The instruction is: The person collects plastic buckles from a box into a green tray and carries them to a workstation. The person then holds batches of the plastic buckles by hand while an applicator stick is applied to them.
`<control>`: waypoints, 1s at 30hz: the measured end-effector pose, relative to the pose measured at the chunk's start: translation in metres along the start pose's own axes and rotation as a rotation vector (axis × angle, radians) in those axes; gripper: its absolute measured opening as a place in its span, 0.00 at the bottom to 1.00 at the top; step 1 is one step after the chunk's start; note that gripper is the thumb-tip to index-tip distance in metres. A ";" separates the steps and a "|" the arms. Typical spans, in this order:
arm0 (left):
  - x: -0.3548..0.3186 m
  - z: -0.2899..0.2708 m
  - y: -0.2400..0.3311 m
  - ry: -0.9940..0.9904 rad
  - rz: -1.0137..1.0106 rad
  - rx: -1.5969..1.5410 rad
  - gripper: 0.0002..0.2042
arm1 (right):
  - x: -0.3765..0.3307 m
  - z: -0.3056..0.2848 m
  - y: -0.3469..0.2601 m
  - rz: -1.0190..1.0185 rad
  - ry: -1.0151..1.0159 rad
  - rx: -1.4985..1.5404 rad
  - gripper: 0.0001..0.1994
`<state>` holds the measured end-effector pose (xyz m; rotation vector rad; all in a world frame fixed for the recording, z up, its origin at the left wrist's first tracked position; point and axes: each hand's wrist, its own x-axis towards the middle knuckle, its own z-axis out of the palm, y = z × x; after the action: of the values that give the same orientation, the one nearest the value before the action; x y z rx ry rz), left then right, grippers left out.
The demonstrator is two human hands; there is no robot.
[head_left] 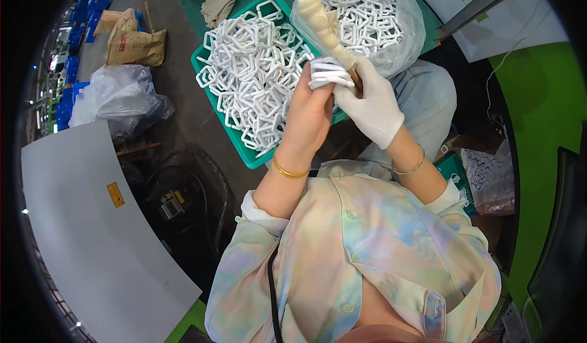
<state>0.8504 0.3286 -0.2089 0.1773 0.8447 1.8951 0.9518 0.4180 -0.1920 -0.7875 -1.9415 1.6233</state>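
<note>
My bare left hand [312,107] is closed around a small stack of white angular plastic rings [330,74]. Right beside it, my right hand [373,101], in a white knitted glove, is closed on a long, knobbly cream-coloured thing [321,25] with a narrow brown end; its exact kind I cannot make out. The gloved thumb comes close to the stacked rings. Just beyond my hands on the left is a green basket [211,95] heaped with similar loose white rings [257,74]. A clear plastic bag [413,22] of white rings stands at the far right of them.
A crumpled beige cloth [218,5] lies behind the basket. Brown paper bags [137,43] and clear plastic bags [125,95] are on the left, beyond a grey panel [92,233]. Low on the right, a box holds a bag of small pieces [489,175]. A metal bar [483,6] juts in at upper right.
</note>
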 end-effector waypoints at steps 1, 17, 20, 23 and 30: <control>-0.001 0.001 0.003 0.026 0.141 0.394 0.16 | 0.002 -0.004 0.001 -0.009 -0.031 -0.037 0.18; 0.024 -0.024 0.026 0.044 -0.080 0.111 0.09 | -0.016 -0.015 0.020 -0.229 -0.124 -0.387 0.08; 0.031 -0.031 0.031 0.013 -0.332 -0.502 0.10 | -0.025 -0.014 0.027 -0.233 -0.136 -0.469 0.08; 0.031 -0.030 0.025 -0.099 -0.456 -0.744 0.10 | -0.021 -0.017 0.020 -0.211 -0.116 -0.534 0.07; 0.017 -0.026 0.013 -0.183 -0.377 -0.522 0.11 | -0.002 -0.016 -0.017 0.041 0.024 -0.010 0.12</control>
<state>0.8208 0.3278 -0.2243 -0.1227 0.2203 1.6464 0.9617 0.4255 -0.1730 -0.8526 -1.9301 1.6211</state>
